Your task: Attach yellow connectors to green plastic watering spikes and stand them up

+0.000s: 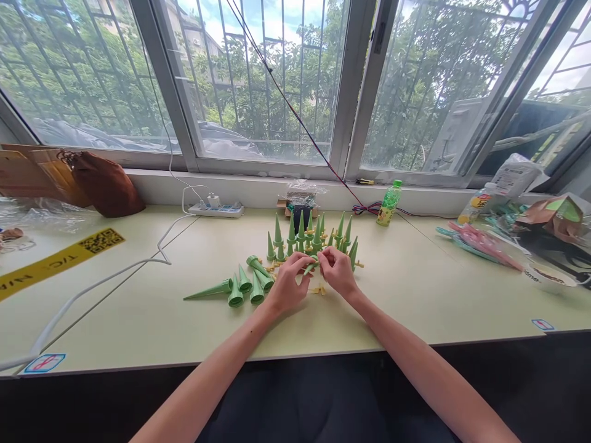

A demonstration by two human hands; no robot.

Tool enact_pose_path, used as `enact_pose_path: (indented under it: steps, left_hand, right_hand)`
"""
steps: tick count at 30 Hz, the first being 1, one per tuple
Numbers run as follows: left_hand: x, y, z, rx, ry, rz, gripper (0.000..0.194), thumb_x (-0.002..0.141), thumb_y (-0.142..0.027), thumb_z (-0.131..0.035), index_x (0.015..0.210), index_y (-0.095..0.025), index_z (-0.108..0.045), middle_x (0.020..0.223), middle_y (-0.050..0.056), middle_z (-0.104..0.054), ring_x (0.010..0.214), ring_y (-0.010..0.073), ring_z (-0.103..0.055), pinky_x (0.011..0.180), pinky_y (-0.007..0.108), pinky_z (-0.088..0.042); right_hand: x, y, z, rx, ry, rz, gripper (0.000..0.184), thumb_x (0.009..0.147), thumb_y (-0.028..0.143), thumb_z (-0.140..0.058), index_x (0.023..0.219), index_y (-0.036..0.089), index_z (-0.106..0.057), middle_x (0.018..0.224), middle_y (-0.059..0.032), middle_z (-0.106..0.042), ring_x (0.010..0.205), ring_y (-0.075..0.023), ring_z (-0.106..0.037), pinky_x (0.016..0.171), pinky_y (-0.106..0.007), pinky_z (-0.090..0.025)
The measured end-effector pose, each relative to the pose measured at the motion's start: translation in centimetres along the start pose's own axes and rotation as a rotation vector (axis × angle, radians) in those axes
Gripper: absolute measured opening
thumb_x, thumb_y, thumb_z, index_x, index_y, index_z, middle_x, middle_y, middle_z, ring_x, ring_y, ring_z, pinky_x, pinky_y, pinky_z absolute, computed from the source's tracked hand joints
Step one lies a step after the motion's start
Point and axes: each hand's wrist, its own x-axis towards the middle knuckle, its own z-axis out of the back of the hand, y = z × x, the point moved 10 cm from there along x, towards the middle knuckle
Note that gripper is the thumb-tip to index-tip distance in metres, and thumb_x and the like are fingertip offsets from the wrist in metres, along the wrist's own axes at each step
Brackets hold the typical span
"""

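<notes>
My left hand (pixel 292 280) is closed around a green plastic spike (pixel 311 267), holding it at a slant over the table. The fingers of my right hand (pixel 337 271) pinch together at the wide end of that spike; whatever small part they grip is hidden. Behind both hands several green spikes (pixel 301 229) stand upright in a cluster, some with yellow valves attached. To the left of my left hand lies a loose pile of green cones (pixel 244 282), their hollow ends facing various ways. Small yellow valves (pixel 319 290) rest on the table just below my hands.
A power strip (pixel 216 210) with a white cable (pixel 115 275) sits at the back left. Behind the cluster is a small open box (pixel 300 203). A green bottle (pixel 389 203) stands back right, with plastic packets (pixel 484 245) and a bowl (pixel 549 278) farther right. A brown pouch (pixel 105 184) is far left.
</notes>
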Motion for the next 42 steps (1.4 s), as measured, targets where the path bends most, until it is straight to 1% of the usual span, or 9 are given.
enact_pose_path:
  steps: [2,5,8,15,18,21,26,34,42]
  left_hand:
    - [0.1,0.3,0.0,-0.045,-0.01,0.026,0.027,0.085,-0.01,-0.05,0.107,-0.02,-0.062,0.105,0.008,-0.055,0.088,0.0158,-0.062,0.073,0.029,-0.058]
    - [0.2,1.0,0.4,-0.075,-0.063,0.104,0.018,0.092,-0.021,-0.048,0.103,-0.019,-0.061,0.101,0.007,-0.057,0.081,0.0143,-0.064,0.069,0.027,-0.057]
    - [0.1,1.9,0.8,-0.106,-0.107,0.201,0.015,0.092,-0.031,-0.051,0.096,-0.018,-0.058,0.094,0.006,-0.06,0.077,0.0148,-0.065,0.067,0.026,-0.054]
    - [0.0,3.2,0.1,-0.363,-0.083,0.375,0.029,0.087,-0.046,-0.057,0.087,-0.018,-0.053,0.077,0.0,-0.059,0.059,0.0126,-0.062,0.056,0.025,-0.053]
    - [-0.1,3.6,-0.4,-0.388,-0.039,0.426,0.034,0.088,-0.05,-0.054,0.08,-0.017,-0.053,0.061,-0.002,-0.055,0.048,0.0113,-0.055,0.047,0.023,-0.047]
    - [-0.3,3.9,-0.9,-0.373,0.025,0.461,0.04,0.09,-0.052,-0.049,0.071,-0.017,-0.051,0.049,-0.003,-0.052,0.041,0.0097,-0.049,0.044,0.022,-0.041]
    - [-0.5,3.9,-1.4,-0.352,0.083,0.478,0.043,0.089,-0.052,-0.049,0.066,-0.017,-0.049,0.047,-0.002,-0.052,0.04,0.0094,-0.048,0.043,0.021,-0.038]
    - [-0.3,3.4,-0.8,-0.329,0.037,0.425,0.04,0.085,-0.05,-0.056,0.063,-0.017,-0.047,0.049,-0.005,-0.043,0.041,0.0084,-0.047,0.041,0.02,-0.036]
    - [-0.2,3.0,-0.1,-0.263,-0.019,0.355,0.037,0.08,-0.048,-0.063,0.065,-0.017,-0.051,0.058,-0.003,-0.051,0.044,0.0073,-0.046,0.043,0.02,-0.036]
  right_hand:
    - [0.0,-0.1,0.1,0.014,-0.01,-0.003,0.028,0.091,0.039,-0.051,0.07,0.021,-0.046,0.05,0.0036,-0.052,0.043,-0.0118,-0.047,0.048,-0.025,-0.038]
    - [0.0,-0.1,0.2,0.042,-0.025,0.001,0.027,0.091,0.041,-0.05,0.073,0.021,-0.047,0.052,0.0037,-0.051,0.044,-0.0117,-0.047,0.047,-0.024,-0.038]
    - [-0.1,0.1,0.2,0.074,-0.033,0.01,0.027,0.092,0.042,-0.05,0.075,0.021,-0.049,0.054,0.0036,-0.052,0.044,-0.0114,-0.046,0.047,-0.024,-0.037]
    - [-0.3,0.7,0.2,0.097,-0.026,0.061,0.026,0.093,0.042,-0.049,0.078,0.021,-0.05,0.057,0.0031,-0.051,0.048,-0.0113,-0.046,0.047,-0.024,-0.036]
    - [-0.3,0.9,0.0,0.116,-0.007,0.07,0.026,0.093,0.043,-0.049,0.08,0.021,-0.049,0.058,0.0033,-0.051,0.047,-0.011,-0.044,0.047,-0.024,-0.036]
    - [-0.4,0.9,-0.1,0.124,0.005,0.071,0.026,0.093,0.044,-0.05,0.08,0.021,-0.049,0.057,0.0035,-0.05,0.047,-0.0111,-0.044,0.047,-0.024,-0.036]
    - [-0.3,0.8,-0.1,0.121,0.004,0.07,0.028,0.092,0.045,-0.05,0.079,0.021,-0.049,0.057,0.0036,-0.049,0.047,-0.0111,-0.043,0.046,-0.024,-0.036]
    - [-0.2,0.4,-0.4,0.156,0.026,0.034,0.03,0.091,0.047,-0.051,0.077,0.021,-0.049,0.055,0.0042,-0.047,0.045,-0.0105,-0.041,0.044,-0.024,-0.034]
    - [-0.2,0.3,-0.4,0.143,0.03,-0.003,0.034,0.091,0.051,-0.048,0.076,0.021,-0.048,0.052,0.0051,-0.043,0.043,-0.0106,-0.038,0.041,-0.024,-0.031]
